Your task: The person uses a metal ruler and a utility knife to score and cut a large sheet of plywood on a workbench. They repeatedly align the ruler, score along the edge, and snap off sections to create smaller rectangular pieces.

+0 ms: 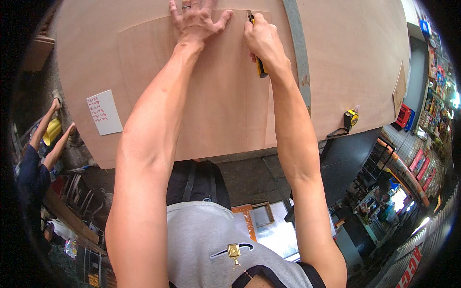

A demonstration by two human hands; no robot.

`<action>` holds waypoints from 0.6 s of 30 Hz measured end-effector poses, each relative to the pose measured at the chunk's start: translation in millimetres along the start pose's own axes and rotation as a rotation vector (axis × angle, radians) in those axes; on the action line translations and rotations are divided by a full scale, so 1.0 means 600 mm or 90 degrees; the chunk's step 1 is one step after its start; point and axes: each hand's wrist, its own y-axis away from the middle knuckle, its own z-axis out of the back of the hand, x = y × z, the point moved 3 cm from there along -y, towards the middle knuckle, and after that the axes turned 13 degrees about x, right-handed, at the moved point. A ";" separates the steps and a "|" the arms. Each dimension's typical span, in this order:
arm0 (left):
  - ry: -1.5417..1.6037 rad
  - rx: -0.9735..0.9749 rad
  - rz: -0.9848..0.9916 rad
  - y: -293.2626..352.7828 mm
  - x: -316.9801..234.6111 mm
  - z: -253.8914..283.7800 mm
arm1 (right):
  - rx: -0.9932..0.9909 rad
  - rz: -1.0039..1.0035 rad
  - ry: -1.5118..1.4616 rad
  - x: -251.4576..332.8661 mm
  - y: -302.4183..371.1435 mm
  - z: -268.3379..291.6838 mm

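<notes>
A thin sheet of plywood (221, 110) lies on a larger wooden board (350, 57). My left hand (197, 21) presses flat on the sheet near its far edge, fingers spread, with a ring on one finger. In my right hand (264, 41) is a yellow and black utility knife (260, 67), its tip pointing away from me at the sheet's far right corner. Whether the blade touches the wood is too small to tell. A long grey metal straightedge (301, 57) runs away from me just right of my right hand.
A yellow and black tape measure (351, 119) sits near the board's right front edge. On the left lies a white card (104, 112) with red handwriting. A dark panel (348, 158) stands below the front edge at right. Another person (36, 163) is at far left.
</notes>
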 end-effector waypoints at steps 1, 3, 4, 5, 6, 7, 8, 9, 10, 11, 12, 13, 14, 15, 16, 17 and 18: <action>0.004 0.002 -0.001 -0.001 -0.001 0.001 | 0.002 0.000 0.005 0.001 0.000 0.000; 0.003 0.005 0.002 -0.001 0.002 0.000 | 0.015 -0.010 -0.003 0.010 0.003 0.005; 0.003 0.007 0.003 -0.001 0.003 0.000 | 0.021 -0.015 -0.007 0.013 0.004 0.007; 0.004 0.009 0.002 0.000 0.001 0.000 | 0.016 -0.009 -0.004 0.011 0.004 0.007; 0.005 0.011 0.002 0.000 -0.001 0.001 | 0.012 -0.003 -0.001 0.007 0.003 0.006; 0.006 0.013 0.001 0.001 -0.003 0.002 | 0.007 0.003 0.003 0.004 0.002 0.006; 0.006 0.013 0.002 0.000 -0.002 0.003 | 0.012 0.001 0.003 0.005 0.000 0.006; 0.006 0.013 0.002 0.000 -0.002 0.003 | 0.017 -0.001 0.004 0.007 -0.002 0.007; 0.006 0.012 0.002 -0.001 -0.002 0.003 | 0.021 -0.004 0.005 0.010 -0.002 0.009; 0.007 0.011 0.003 0.000 -0.001 0.003 | 0.042 -0.024 -0.002 0.014 -0.001 0.012; 0.008 0.010 0.003 0.000 0.000 0.002 | 0.062 -0.044 -0.009 0.021 0.002 0.017; 0.009 0.009 0.004 0.000 0.000 0.001 | 0.082 -0.065 -0.016 0.025 0.004 0.020; 0.013 0.013 0.007 -0.001 -0.001 0.002 | 0.086 -0.076 -0.013 0.029 0.008 0.021; 0.018 0.016 0.011 -0.005 -0.004 0.002 | 0.090 -0.088 -0.009 0.031 0.011 0.021; 0.023 0.019 0.014 -0.006 -0.005 0.002 | 0.094 -0.101 -0.006 0.031 0.015 0.020; 0.022 0.026 0.017 -0.005 -0.003 0.000 | 0.101 -0.093 -0.004 0.030 0.022 0.017; 0.020 0.032 0.020 -0.004 -0.001 -0.002 | 0.107 -0.085 -0.002 0.025 0.034 0.011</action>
